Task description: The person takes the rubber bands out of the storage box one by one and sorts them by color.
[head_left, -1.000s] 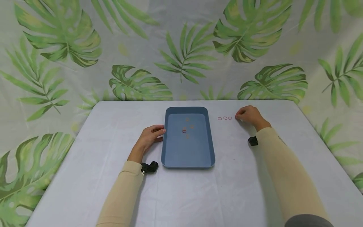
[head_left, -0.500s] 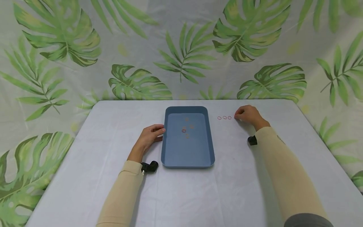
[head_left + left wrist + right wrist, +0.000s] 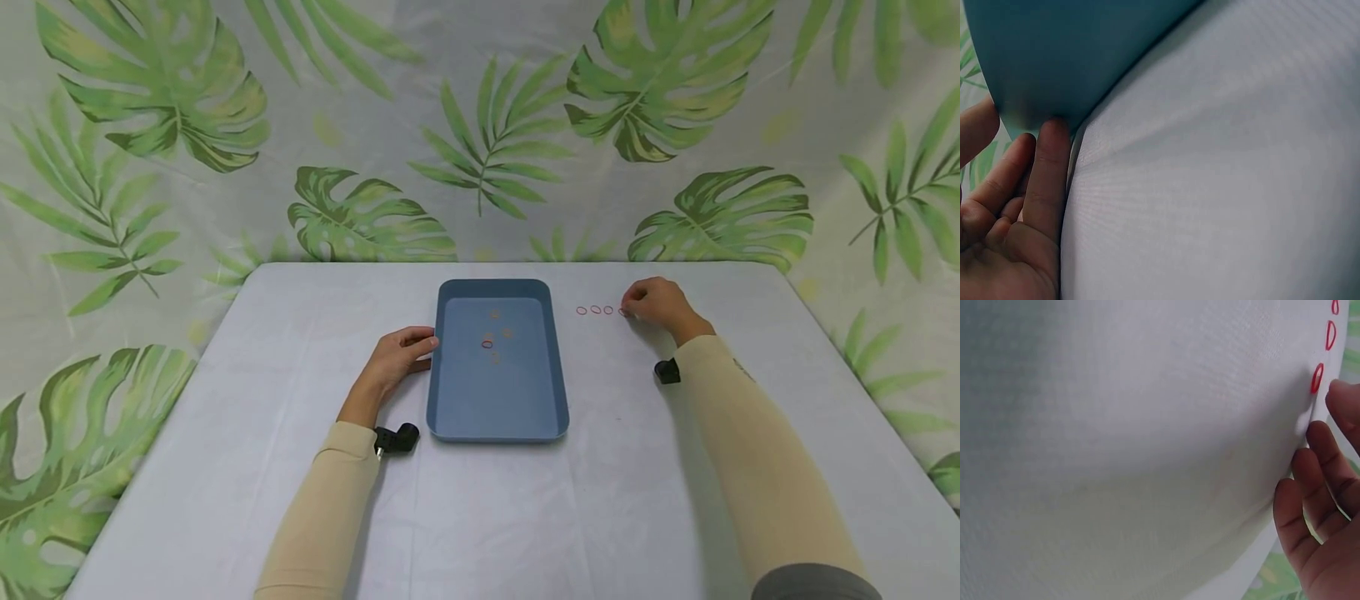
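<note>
My left hand (image 3: 399, 357) lies against the left side of a blue rectangular tray (image 3: 495, 408), its thumb at the rim. In the left wrist view, straight fingers (image 3: 1047, 169) touch the tray's outer wall. My right hand (image 3: 662, 303) is low over the table, its fingertips at a small red rubber band (image 3: 623, 312) that lies on the cloth and is partly covered. To its left, more red bands (image 3: 596, 309) lie in a row. The right wrist view shows thumb and fingers (image 3: 1319, 487) apart, beside a red band (image 3: 1317, 378); whether they still touch one is hard to tell.
Inside the tray are one red band (image 3: 487, 344) and several faint orange ones (image 3: 507, 333). A white cloth (image 3: 495, 517) covers the table. Behind it hangs a leaf-patterned curtain (image 3: 487, 158). A dark wrist camera (image 3: 397, 437) sits beside the tray.
The red band at my right fingertips now shows as a loop on the cloth, where before only a red trace was visible. Both hands and the tray stay about where they were.
</note>
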A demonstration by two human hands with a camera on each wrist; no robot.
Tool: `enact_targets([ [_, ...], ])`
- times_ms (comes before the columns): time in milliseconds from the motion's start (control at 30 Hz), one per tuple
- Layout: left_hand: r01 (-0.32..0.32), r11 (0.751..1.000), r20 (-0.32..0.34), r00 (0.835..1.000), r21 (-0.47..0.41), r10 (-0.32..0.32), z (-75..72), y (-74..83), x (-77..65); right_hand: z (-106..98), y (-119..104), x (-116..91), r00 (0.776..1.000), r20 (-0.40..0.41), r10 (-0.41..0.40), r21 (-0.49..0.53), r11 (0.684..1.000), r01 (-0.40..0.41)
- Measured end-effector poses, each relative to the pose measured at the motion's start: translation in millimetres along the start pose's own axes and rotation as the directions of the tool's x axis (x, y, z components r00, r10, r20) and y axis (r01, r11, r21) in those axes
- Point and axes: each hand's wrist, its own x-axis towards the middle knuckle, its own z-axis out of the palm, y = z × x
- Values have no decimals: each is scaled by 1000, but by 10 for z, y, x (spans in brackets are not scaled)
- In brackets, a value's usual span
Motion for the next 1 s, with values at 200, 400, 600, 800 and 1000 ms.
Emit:
enact_targets([
  [200,1,1000,3,1000,-3,-1,-7,8,7,-30,-150,-6,998,-13,-61,41,997,62],
  [400,1,1000,0,1000,-2,-1,2,6,6,-76,-558,-37,980,-28,-196,92,976,198],
  [600,0,1000,-1,1000,2,0,10,-6,10,-94,-981,-98,946,-8,-325,80,942,324],
  [800,-9,1000,5,1000,5,9,8,3,5,-85,-1313,-170,903,39,-427,72,903,424],
  [1000,-8,1000,8,1000,9,8,-15,1,-8,24,-1664,-225,857,106,-505,67,863,500],
])
